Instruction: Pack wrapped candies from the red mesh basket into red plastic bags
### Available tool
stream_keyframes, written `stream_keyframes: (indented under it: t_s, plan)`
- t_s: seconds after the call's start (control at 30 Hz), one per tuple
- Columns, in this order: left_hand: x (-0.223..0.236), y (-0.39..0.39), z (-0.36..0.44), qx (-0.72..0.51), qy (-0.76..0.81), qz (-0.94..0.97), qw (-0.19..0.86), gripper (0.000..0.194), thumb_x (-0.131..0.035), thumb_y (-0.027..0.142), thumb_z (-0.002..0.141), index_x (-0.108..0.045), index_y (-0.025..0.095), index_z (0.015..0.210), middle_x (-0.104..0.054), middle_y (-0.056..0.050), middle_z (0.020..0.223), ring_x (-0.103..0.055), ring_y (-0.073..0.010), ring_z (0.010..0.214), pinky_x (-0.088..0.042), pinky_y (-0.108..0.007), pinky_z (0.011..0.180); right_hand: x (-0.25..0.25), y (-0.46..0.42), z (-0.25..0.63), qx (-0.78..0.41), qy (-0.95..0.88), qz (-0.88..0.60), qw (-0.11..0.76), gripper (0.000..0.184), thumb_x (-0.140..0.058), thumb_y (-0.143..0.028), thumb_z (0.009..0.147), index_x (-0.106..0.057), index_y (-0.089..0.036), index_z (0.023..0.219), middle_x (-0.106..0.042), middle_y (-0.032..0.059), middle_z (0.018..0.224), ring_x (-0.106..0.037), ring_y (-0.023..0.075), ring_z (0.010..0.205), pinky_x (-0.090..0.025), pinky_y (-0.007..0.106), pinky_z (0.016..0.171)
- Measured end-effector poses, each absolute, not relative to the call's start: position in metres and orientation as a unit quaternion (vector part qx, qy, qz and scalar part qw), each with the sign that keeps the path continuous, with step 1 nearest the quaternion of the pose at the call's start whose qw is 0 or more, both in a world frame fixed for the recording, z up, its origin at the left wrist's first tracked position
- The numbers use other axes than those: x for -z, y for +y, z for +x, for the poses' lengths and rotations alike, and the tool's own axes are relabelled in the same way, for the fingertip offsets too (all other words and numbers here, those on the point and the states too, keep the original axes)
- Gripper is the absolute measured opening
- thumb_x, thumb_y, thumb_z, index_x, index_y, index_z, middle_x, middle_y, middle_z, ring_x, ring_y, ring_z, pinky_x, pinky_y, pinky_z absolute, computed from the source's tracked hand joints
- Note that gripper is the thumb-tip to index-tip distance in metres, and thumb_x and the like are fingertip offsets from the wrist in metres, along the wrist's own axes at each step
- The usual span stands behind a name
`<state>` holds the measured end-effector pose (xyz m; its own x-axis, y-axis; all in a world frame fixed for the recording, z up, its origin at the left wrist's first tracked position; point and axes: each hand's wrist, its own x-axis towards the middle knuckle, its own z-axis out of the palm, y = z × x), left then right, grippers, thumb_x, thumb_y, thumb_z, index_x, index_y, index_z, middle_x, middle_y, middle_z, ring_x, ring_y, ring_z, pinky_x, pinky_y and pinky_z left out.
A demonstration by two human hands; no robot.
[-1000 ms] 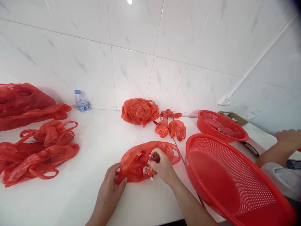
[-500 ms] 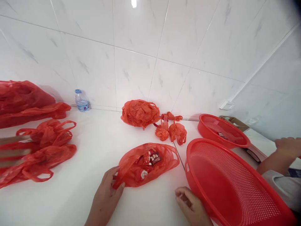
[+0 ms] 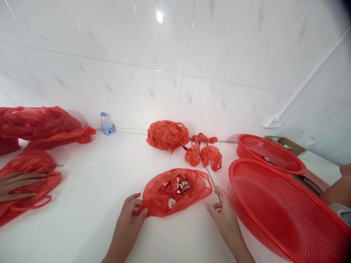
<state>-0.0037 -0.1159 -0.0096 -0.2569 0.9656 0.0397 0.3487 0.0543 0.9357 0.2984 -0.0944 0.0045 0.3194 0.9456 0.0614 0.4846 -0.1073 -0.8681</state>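
Note:
A thin red plastic bag (image 3: pixel 156 205) lies in front of me with its mouth gaping upward. Inside it are several small wrapped snacks (image 3: pixel 185 185), red and dark brown, plus one with a round white label (image 3: pixel 171 203). My left hand (image 3: pixel 131 215) has the bag's left end between thumb and fingers. Close to the handle loop at the bag's right end, my right hand (image 3: pixel 225 218) holds nothing, its thumb and forefinger apart.
Two red mesh baskets (image 3: pixel 263 215) (image 3: pixel 270 148) stand on the right, the far one with a dark packet. Crumpled red bags (image 3: pixel 168 136) sit by the wall, near a water bottle (image 3: pixel 106 126). Another person's hand (image 3: pixel 19 184) rests on red bags at left; another person's arm (image 3: pixel 338 190) shows at right.
My right hand has moved from beside the near basket up to the bag's right end, its fingers spreading. My left hand stays at the left end. The camera view has shifted slightly.

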Motion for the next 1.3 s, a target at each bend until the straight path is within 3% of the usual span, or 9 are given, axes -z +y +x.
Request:
stream_keyframes:
  t_s: [0.1, 0.2, 0.27, 0.5, 0.7, 0.93, 1.1, 1.23, 1.3]
  plan:
    - [-0.001, -0.109, -0.011, -0.449, 0.64, 0.522, 0.342, 0.023, -0.057, 0.043, 0.077, -0.055, 0.021, 0.071, -0.058, -0.004, 0.106, -0.057, -0.0165, 0.073, -0.048, -0.032, 0.069, -0.004, -0.076, 0.281, -0.239, -0.53, -0.688, 0.434, 0.057, -0.063, -0.041, 0.069, -0.048, -0.021, 0.121, -0.051, 0.0081, 0.118, -0.053, 0.015, 0.071, -0.045, 0.031, 0.069]
    - [-0.029, -0.095, -0.016, -0.461, 0.606, 0.531, 0.373, 0.025, -0.059, 0.045, 0.076, -0.053, 0.021, 0.07, -0.057, 0.001, 0.076, -0.054, -0.0157, 0.068, -0.045, -0.027, 0.064, -0.02, -0.063, 0.277, -0.238, -0.59, -0.653, 0.411, 0.02, -0.057, -0.04, 0.075, -0.055, -0.02, 0.074, -0.053, 0.0001, 0.079, -0.045, 0.0135, 0.062, -0.039, 0.027, 0.059]
    - [-0.057, -0.087, -0.017, -0.487, 0.572, 0.526, 0.4, 0.027, -0.06, 0.045, 0.077, -0.052, 0.021, 0.069, -0.055, 0.003, 0.068, -0.052, -0.0138, 0.064, -0.042, -0.025, 0.061, -0.041, -0.063, 0.278, -0.258, -0.6, -0.632, 0.416, 0.028, -0.054, -0.042, 0.079, -0.047, -0.02, 0.062, -0.042, -0.0037, 0.062, -0.038, 0.012, 0.056, -0.032, 0.025, 0.053]
    - [-0.141, -0.089, -0.017, -0.679, 0.438, 0.458, 0.37, 0.023, -0.067, 0.037, 0.076, -0.051, 0.021, 0.074, -0.063, 0.0, 0.076, -0.06, -0.0161, 0.076, -0.046, -0.025, 0.067, -0.105, -0.095, 0.295, -0.36, -0.471, -0.484, 0.644, 0.023, -0.066, -0.042, 0.076, -0.059, -0.021, 0.081, -0.054, -0.0004, 0.075, -0.046, 0.0112, 0.064, -0.037, 0.021, 0.054]
    - [-0.162, -0.06, -0.011, -0.646, 0.445, 0.501, 0.367, 0.022, -0.065, 0.036, 0.078, -0.052, 0.019, 0.075, -0.069, -0.005, 0.082, -0.063, -0.0186, 0.082, -0.048, -0.031, 0.074, -0.122, -0.072, 0.287, -0.442, -0.458, -0.458, 0.621, 0.024, -0.071, -0.039, 0.072, -0.059, -0.018, 0.072, -0.055, 0.0001, 0.071, -0.048, 0.0099, 0.06, -0.038, 0.02, 0.049]
    - [-0.206, -0.071, -0.016, -0.709, 0.4, 0.53, 0.237, 0.02, -0.069, 0.035, 0.074, -0.055, 0.021, 0.077, -0.068, -0.002, 0.082, -0.064, -0.0198, 0.087, -0.05, -0.031, 0.076, -0.157, -0.09, 0.279, -0.27, -0.529, -0.413, 0.691, 0.018, -0.067, -0.033, 0.077, -0.065, -0.025, 0.094, -0.061, 0.0034, 0.095, -0.057, 0.0167, 0.085, -0.049, 0.028, 0.074]
    - [-0.173, -0.085, -0.031, -0.642, 0.482, 0.548, 0.236, 0.024, -0.071, 0.038, 0.07, -0.059, 0.02, 0.078, -0.066, -0.004, 0.084, -0.062, -0.0225, 0.084, -0.05, -0.033, 0.07, -0.13, -0.097, 0.29, -0.212, -0.593, -0.474, 0.615, 0.019, -0.066, -0.036, 0.076, -0.065, -0.026, 0.093, -0.06, 0.0067, 0.106, -0.057, 0.0223, 0.097, -0.05, 0.034, 0.082]
    - [-0.109, -0.089, -0.056, -0.587, 0.546, 0.55, 0.234, 0.052, -0.071, 0.04, 0.067, -0.055, 0.026, 0.114, -0.055, -0.009, 0.128, -0.053, -0.0294, 0.113, -0.047, -0.041, 0.089, -0.071, -0.095, 0.304, -0.262, -0.613, -0.527, 0.528, 0.065, -0.071, -0.037, 0.066, -0.048, -0.03, 0.127, -0.045, 0.009, 0.136, -0.047, 0.0293, 0.121, -0.046, 0.043, 0.094]
    - [-0.076, -0.09, -0.066, -0.549, 0.591, 0.534, 0.254, 0.062, -0.071, 0.042, 0.066, -0.05, 0.028, 0.123, -0.049, -0.01, 0.134, -0.049, -0.0316, 0.119, -0.046, -0.044, 0.092, -0.04, -0.094, 0.31, -0.298, -0.596, -0.556, 0.497, 0.074, -0.071, -0.037, 0.064, -0.042, -0.027, 0.132, -0.041, 0.0109, 0.141, -0.045, 0.0309, 0.124, -0.044, 0.045, 0.097]
